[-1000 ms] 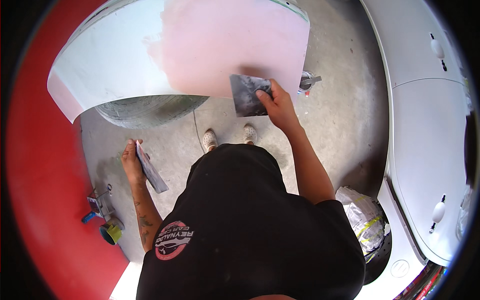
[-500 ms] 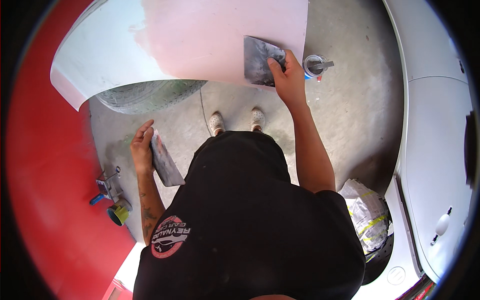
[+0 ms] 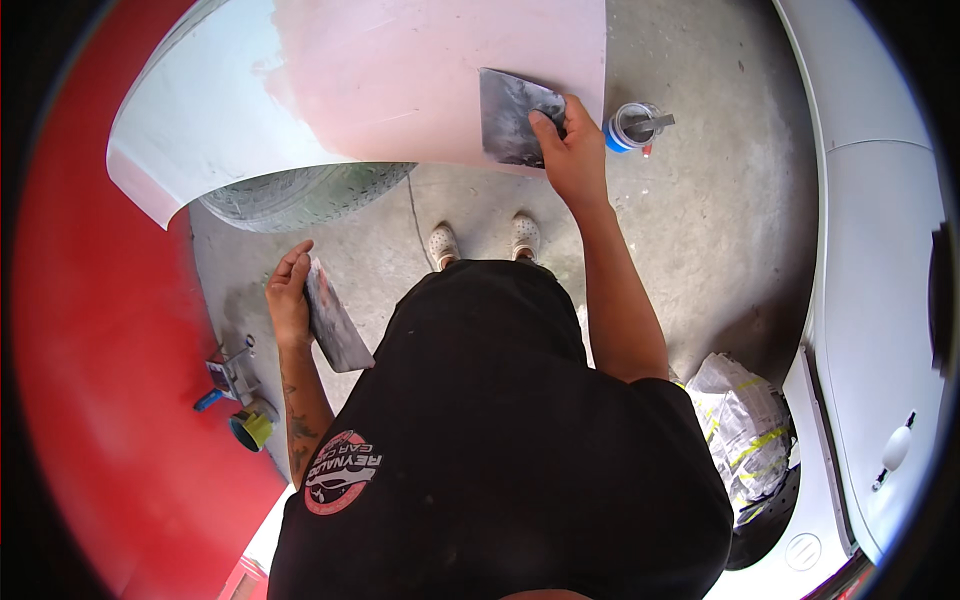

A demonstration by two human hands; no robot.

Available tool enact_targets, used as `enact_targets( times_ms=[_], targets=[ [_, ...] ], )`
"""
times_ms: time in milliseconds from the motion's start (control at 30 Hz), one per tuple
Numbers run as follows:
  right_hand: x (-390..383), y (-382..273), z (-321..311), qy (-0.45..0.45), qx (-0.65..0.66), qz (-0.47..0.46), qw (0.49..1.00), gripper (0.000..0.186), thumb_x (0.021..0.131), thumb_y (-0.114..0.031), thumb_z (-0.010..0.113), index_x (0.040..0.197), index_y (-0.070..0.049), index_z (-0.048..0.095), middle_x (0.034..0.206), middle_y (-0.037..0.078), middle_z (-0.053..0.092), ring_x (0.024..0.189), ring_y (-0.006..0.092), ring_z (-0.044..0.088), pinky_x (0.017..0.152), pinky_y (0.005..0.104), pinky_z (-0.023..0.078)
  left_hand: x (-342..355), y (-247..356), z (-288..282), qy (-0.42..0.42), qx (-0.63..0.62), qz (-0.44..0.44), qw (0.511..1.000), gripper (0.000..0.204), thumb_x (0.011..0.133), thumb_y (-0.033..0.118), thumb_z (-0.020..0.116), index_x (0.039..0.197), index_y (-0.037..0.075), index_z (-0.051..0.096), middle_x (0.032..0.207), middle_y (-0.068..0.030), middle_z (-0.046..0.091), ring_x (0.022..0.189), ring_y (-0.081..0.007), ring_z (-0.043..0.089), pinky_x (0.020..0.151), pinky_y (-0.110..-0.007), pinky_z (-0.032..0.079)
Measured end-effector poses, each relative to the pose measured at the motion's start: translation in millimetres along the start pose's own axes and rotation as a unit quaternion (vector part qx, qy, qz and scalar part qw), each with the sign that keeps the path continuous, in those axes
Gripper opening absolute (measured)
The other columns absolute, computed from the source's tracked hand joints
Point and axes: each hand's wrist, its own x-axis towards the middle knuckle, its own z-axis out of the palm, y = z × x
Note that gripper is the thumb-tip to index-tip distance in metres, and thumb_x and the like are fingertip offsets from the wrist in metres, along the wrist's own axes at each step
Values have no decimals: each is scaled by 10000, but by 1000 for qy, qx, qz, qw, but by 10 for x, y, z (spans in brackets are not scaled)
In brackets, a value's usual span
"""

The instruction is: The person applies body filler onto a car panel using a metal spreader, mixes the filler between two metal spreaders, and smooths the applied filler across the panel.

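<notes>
Right hand (image 3: 577, 152), nearer the pink-and-white panel (image 3: 420, 80), grips a squarish smudged plate (image 3: 508, 115) over its near right corner, contact unclear — left hand (image 3: 289, 300), well apart, holds an oblong grey plate (image 3: 336, 322), long axis slanting toward the black shirt (image 3: 500, 440).

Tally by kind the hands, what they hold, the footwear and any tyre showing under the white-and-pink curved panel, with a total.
Bare hands: 2
Flat rectangular grey-smudged sheets: 2
Cream perforated clogs: 2
Grey treaded tyre: 1
Total: 7
</notes>
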Motion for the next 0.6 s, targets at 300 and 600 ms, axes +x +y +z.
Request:
enact_targets(
  times_ms=[300,600],
  targets=[
    [-3,-26,53,15,10,22,1000,289,875,-140,632,1122,3,590,793,162,667,643,197,609,641,315,488,29,49,-24,-24,-1,-11,1000,303,952,203,579,1178,10,638,827,59,576,681,-17,466,620,-162,367],
    [50,-18,81,10,-14,12,1000,283,868,-147,639,1112,-9,598,753,147,659,594,187,588,602,311,482,114,24,-56,-22,9,-7,1000,302,953,206,576,1173,11,643,825,55,577,683,-21,473,632,-163,378]
  ],
)
